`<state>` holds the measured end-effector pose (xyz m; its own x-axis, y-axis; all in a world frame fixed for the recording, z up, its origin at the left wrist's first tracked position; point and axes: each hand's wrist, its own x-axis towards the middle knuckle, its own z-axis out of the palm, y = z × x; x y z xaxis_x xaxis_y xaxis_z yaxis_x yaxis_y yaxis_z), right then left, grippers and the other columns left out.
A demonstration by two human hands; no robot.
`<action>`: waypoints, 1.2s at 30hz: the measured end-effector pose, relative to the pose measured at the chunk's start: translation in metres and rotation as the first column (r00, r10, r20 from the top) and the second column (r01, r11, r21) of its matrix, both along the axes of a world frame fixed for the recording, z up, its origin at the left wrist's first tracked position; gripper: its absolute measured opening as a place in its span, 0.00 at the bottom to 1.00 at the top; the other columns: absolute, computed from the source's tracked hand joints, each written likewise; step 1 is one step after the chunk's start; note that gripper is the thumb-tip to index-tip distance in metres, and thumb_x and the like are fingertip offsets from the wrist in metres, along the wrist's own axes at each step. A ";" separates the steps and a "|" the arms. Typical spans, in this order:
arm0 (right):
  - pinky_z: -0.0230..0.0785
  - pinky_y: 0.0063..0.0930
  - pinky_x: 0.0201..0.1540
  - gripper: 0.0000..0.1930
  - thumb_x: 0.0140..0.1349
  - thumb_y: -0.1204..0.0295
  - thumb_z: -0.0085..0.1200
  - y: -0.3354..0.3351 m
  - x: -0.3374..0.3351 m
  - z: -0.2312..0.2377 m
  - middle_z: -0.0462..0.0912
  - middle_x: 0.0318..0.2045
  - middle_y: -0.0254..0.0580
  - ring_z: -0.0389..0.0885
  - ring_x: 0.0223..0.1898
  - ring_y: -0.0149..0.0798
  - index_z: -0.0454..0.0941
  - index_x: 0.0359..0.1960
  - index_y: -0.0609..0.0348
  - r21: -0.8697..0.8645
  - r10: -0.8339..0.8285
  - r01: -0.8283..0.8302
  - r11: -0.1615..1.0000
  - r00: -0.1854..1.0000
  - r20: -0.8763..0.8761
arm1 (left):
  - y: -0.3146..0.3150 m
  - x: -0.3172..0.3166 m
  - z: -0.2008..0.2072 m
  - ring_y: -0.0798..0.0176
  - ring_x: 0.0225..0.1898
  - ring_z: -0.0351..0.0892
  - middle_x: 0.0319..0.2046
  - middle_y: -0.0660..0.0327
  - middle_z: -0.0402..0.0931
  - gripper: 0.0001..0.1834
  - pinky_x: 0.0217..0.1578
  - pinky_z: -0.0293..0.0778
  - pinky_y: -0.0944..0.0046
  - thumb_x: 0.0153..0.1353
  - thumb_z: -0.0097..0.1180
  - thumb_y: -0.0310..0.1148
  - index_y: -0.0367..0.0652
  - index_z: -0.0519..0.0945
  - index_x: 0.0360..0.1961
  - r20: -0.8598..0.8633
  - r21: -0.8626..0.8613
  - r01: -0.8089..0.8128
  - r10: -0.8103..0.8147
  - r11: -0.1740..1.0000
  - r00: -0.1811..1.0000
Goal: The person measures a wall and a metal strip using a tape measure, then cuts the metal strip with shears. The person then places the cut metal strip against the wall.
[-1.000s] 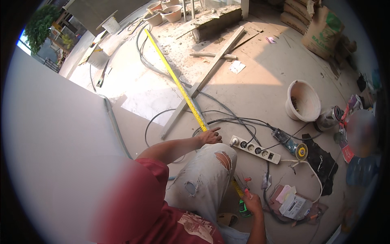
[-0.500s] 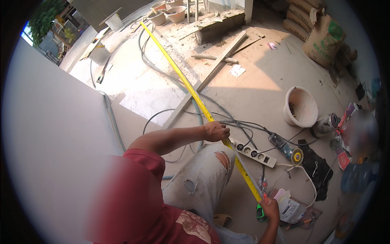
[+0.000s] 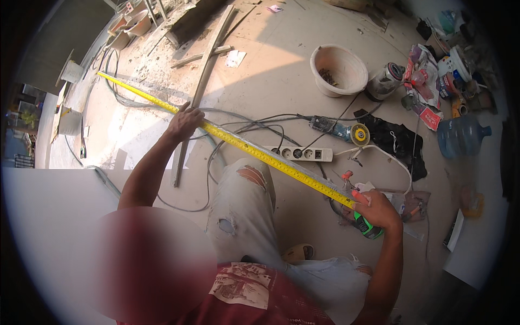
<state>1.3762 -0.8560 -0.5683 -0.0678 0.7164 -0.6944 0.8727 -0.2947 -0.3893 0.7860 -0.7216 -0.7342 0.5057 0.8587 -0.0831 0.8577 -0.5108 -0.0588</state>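
stretching over part-sunlit floor point(image 3: 265, 89): tape point(image 3: 279, 164)

We now stretch out a longer run of flat yellow metal measuring tape point(image 3: 281, 167).
Our bare left hand point(image 3: 185, 123) has moved from beside the knee to where the tape crosses the long grey beam point(image 3: 211, 59); our bare right hand point(image 3: 379, 211) has shifted outward, the green-and-black tape case point(image 3: 368, 226) with it.
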 end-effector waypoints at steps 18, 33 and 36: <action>0.72 0.28 0.40 0.18 0.52 0.63 0.64 -0.084 0.074 0.073 0.84 0.27 0.42 0.80 0.30 0.31 0.83 0.37 0.67 -0.162 -0.175 0.181 0.970 0.983 0.051 | -0.016 -0.107 0.052 0.55 0.56 0.75 0.46 0.62 0.80 0.20 0.70 0.52 0.44 0.51 0.65 0.24 0.48 0.78 0.47 -0.050 -0.028 -0.218 0.216 0.976 0.975; 0.72 0.30 0.43 0.26 0.51 0.60 0.61 -0.088 0.066 0.065 0.85 0.31 0.51 0.82 0.32 0.35 0.81 0.45 0.71 -0.188 -0.112 0.118 0.975 0.993 0.043 | -0.013 -0.052 0.057 0.49 0.59 0.73 0.51 0.50 0.78 0.16 0.68 0.53 0.39 0.61 0.46 0.26 0.41 0.78 0.49 -0.437 -0.051 -0.418 0.356 0.907 0.826; 0.72 0.29 0.43 0.26 0.50 0.60 0.62 -0.089 0.068 0.057 0.85 0.32 0.52 0.83 0.33 0.35 0.81 0.46 0.70 -0.199 -0.125 0.128 0.972 0.992 0.029 | -0.016 0.035 0.097 0.47 0.51 0.80 0.44 0.47 0.81 0.16 0.59 0.66 0.44 0.60 0.43 0.23 0.37 0.78 0.47 -0.176 -0.208 -0.314 0.280 0.926 0.944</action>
